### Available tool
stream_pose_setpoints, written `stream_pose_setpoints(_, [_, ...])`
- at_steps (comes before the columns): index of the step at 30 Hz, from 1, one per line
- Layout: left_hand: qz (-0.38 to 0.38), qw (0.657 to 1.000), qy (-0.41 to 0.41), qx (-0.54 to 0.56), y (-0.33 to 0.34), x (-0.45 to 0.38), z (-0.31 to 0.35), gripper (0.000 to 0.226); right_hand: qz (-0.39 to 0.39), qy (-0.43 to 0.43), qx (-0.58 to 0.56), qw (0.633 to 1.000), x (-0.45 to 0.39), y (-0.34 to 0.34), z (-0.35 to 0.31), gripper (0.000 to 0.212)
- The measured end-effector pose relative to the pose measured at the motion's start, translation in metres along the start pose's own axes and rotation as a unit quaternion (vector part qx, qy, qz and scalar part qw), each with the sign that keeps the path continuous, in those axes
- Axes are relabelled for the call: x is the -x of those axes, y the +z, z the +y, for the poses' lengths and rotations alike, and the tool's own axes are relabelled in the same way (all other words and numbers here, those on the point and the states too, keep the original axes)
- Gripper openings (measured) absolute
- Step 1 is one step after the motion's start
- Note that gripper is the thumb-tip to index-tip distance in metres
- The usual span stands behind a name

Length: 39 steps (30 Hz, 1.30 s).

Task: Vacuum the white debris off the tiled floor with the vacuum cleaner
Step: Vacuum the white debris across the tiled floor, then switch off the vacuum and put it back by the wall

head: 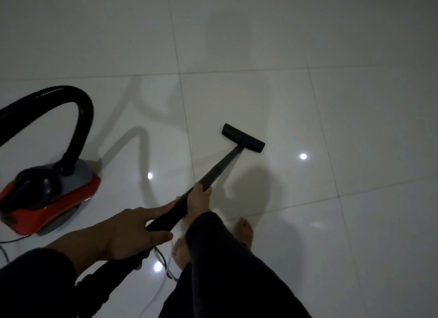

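Observation:
A black vacuum wand (220, 168) runs from my hands out to a flat black floor nozzle (243, 138) resting on the glossy white tiled floor (331, 104). My right hand (200, 199) grips the wand partway down. My left hand (132, 232) holds the wand's near end, index finger stretched along it. The red and black vacuum body (47, 194) stands at the left, its black hose (71, 109) arching up and off the left edge. No white debris shows in this dim view.
My two bare feet (244, 230) stand just behind the wand. A thin power cord (163, 265) lies on the tiles near my feet and another stretch leaves the vacuum body at the lower left. Ceiling lights glint on the tiles.

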<state>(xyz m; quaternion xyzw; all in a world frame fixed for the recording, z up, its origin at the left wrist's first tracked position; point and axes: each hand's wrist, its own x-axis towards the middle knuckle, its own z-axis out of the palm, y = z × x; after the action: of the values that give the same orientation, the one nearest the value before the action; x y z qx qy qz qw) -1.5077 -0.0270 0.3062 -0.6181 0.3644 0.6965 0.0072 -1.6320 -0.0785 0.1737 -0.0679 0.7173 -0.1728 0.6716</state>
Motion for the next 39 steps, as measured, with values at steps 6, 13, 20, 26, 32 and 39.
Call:
stream_pose_setpoints(6, [0.054, 0.998, -0.008, 0.027, -0.046, 0.005, -0.009, 0.071, -0.052, 0.031, 0.038, 0.997, 0.006, 0.065, -0.026, 0.057])
stream_pose_setpoints(13, [0.103, 0.985, -0.026, -0.138, -0.12, -0.009, 0.003, 0.076, -0.174, -0.051, 0.29, 0.94, -0.024, 0.122, -0.078, 0.061])
stream_pose_setpoints(20, [0.157, 0.937, -0.057, -0.306, -0.226, -0.021, -0.001, 0.065, -0.243, -0.387, 0.663, 0.593, -0.08, 0.173, -0.152, 0.046])
stream_pose_setpoints(26, [0.265, 0.823, -0.112, -0.489, -0.287, -0.018, -0.041, 0.056, -0.354, -0.51, 0.623, 0.477, -0.129, 0.256, -0.153, 0.059])
stream_pose_setpoints(32, [0.707, 0.521, -0.004, -0.479, -0.305, -0.055, -0.13, 0.05, -0.466, -0.609, 0.531, 0.359, -0.167, 0.327, -0.156, 0.068])
stream_pose_setpoints(39, [0.796, 0.522, 0.287, 0.105, -0.286, -0.145, -0.184, 0.066, -0.564, -0.637, 0.462, 0.25, -0.193, 0.364, -0.113, 0.055])
